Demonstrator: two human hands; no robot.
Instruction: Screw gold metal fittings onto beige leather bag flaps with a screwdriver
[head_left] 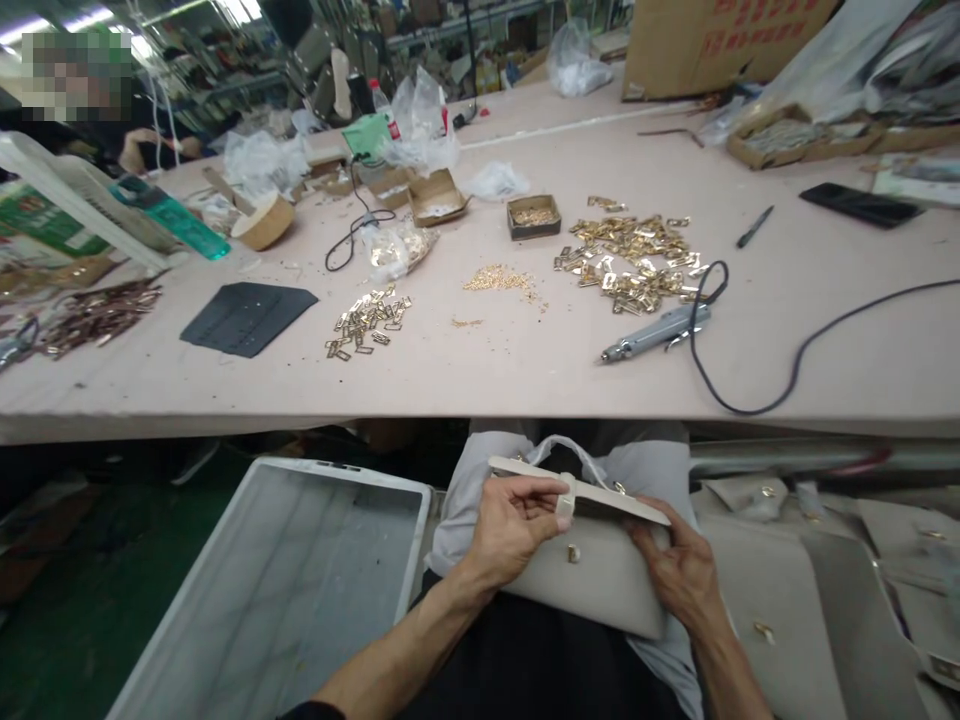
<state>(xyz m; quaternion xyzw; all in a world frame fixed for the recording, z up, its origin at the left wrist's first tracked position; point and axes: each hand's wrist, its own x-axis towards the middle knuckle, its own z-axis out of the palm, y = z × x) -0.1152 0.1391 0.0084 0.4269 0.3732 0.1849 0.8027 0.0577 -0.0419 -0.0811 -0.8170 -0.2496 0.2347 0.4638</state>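
On my lap below the table edge lies a pale grey bag piece (pixel 592 580) with a small gold stud on it and a cream flap along its top. My left hand (pixel 517 525) is closed on the flap's upper edge, thumb wrapped with tape. My right hand (pixel 679 570) grips the piece's right side, fingers curled under the flap. On the table above rest an electric screwdriver (pixel 656 332) with a black cable, a heap of gold buckles (pixel 637 262), a smaller buckle group (pixel 367 325) and a scatter of tiny gold screws (pixel 501 280).
A white plastic crate (pixel 247 560) stands on the floor at my left. More grey bag pieces (pixel 810 600) are stacked at my right. The table holds small cardboard boxes (pixel 534 215), a black sheet (pixel 247 317), a tape roll (pixel 264 220), a pen and a phone (pixel 859 204). Another person sits far left.
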